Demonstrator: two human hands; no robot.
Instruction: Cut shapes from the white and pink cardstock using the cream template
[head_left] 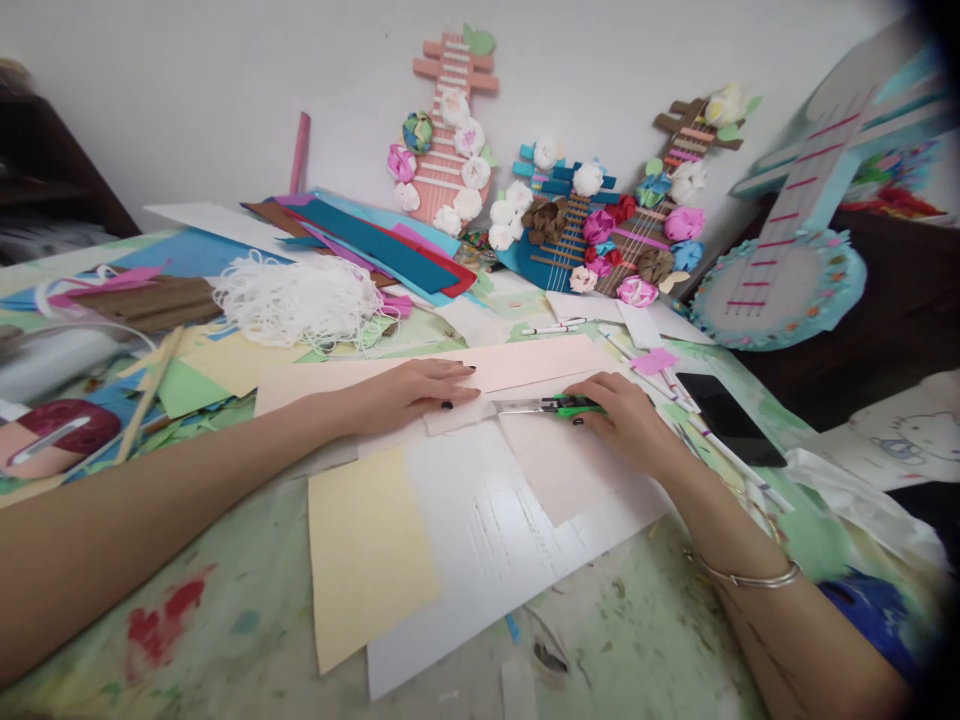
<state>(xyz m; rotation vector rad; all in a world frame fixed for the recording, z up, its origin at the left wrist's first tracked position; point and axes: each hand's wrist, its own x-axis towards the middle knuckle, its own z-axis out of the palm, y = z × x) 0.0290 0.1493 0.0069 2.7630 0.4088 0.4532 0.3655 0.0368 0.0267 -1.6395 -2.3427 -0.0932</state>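
- Head view: a paint-stained table (247,620) runs to a white wall (225,80), its far edge lined with paper guitars (450,130) dotted with rolled flowers.
- Smooth white sheets (487,540) and a cream sheet (367,560) overlap near the middle.
- A pale pink paper strip (540,362) lies beyond them.
- Left hand (412,392) presses flat, fingers spread, on the strip.
- Right hand (626,420) pinches a green craft knife (555,406), blade against the strip's edge.

Both forearms bare, no sleeves. Dark nail polish on left hand (409,392) and right hand (626,420). Thin silver bangle (742,577) just behind right hand's wrist.
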